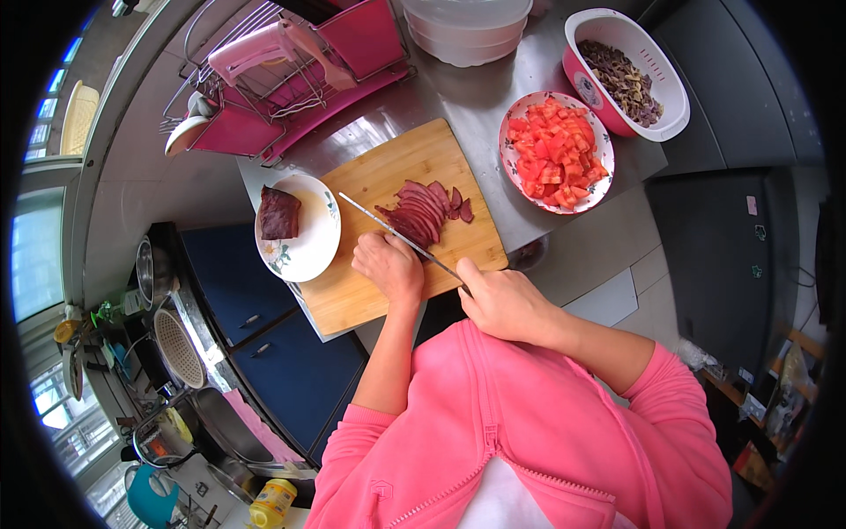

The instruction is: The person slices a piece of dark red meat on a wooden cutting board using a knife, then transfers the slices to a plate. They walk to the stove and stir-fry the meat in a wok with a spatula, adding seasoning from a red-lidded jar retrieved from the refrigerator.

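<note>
My right hand (505,301) grips the handle of a kitchen knife (401,237), whose blade points away to the upper left across a wooden cutting board (357,297). Close against the near side of the blade, my left hand (390,266) rests with bent fingers, hiding whatever lies beneath them. Thin slices of dark red cured meat (423,206) fan out on the board beyond the knife, a few lying loose at the right end. To the left, a white floral plate (314,254) partly overlaps the board and bears an uncut chunk of dark meat (279,213).
A floral bowl of diced tomatoes (555,155) stands right of the board. Behind it is a pink-and-white basket (674,119) of dark, shredded food. A translucent stacked container (468,33) and a pink dish rack (291,79) occupy the back of the metal counter (423,106).
</note>
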### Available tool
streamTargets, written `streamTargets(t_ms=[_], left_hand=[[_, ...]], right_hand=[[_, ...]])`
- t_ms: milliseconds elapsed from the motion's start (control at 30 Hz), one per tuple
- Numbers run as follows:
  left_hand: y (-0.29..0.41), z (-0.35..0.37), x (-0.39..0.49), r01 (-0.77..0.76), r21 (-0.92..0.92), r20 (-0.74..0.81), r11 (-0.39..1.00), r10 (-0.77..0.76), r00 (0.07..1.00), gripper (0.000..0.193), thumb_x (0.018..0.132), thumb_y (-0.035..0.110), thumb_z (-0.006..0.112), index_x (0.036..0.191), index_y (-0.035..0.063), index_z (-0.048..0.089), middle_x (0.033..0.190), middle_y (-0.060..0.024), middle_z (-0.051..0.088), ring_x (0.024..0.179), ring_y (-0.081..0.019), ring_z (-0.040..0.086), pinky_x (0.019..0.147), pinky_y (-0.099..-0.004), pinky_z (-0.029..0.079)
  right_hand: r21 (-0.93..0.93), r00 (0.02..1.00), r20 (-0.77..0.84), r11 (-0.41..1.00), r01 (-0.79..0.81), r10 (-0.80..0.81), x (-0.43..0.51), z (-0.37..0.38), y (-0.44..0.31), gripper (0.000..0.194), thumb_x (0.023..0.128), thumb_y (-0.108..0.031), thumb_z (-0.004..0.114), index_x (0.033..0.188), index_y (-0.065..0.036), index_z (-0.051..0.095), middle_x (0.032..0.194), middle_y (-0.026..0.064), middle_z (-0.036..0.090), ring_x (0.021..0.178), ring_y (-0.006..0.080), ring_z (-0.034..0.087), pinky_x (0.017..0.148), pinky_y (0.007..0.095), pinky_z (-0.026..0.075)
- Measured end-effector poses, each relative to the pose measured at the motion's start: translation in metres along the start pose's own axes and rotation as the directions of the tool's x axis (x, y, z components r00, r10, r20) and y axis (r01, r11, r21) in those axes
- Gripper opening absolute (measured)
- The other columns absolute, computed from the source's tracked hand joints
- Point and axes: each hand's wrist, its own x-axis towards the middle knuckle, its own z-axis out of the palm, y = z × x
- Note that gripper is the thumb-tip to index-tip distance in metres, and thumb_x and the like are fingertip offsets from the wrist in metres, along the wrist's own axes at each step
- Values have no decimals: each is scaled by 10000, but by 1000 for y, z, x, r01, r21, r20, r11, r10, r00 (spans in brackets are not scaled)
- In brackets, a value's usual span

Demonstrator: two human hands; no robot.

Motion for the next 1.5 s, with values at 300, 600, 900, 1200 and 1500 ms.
streamTargets(t_ms=[300,600,900,1200,1500], left_hand=[[2,1,1,-59,-6,-44,998,59,997,74,807,82,523,829,39,468,846,-135,493,855,-324,458,805,-428,322],[-1,0,1,-68,22,-39,997,69,997,90,796,72,534,852,33,475,855,-136,490,855,-330,457,787,-433,323],[3,1,3,-60,-26,-32,998,59,998,92,802,70,535,852,35,466,858,-139,489,847,-328,452,784,-436,321],[0,1,1,-45,-50,-57,998,42,997,78,833,90,512,849,31,464,854,-146,491,853,-333,449,788,-437,318],[-2,1,1,-32,-56,-60,998,29,998,77,862,97,495,861,24,471,849,-146,498,849,-338,462,772,-441,326]], right_hand=[[25,991,103,996,-85,82,2,-10,0,221,891,-160,509,962,-4,370,650,249,575,650,458,575,592,545,436],[35,990,131,998,-61,56,7,-6,6,213,884,-141,486,952,16,360,614,255,564,611,461,569,570,549,442],[-54,948,221,973,-223,229,14,-5,2,218,888,-159,506,942,-4,363,627,257,559,628,475,558,587,550,426],[24,997,-5,997,-75,75,29,25,24,224,893,-172,498,976,2,384,651,255,593,656,469,586,617,569,449],[6,998,-45,999,43,-42,12,2,5,216,887,-154,517,943,-15,362,634,257,556,646,468,564,580,546,425]])
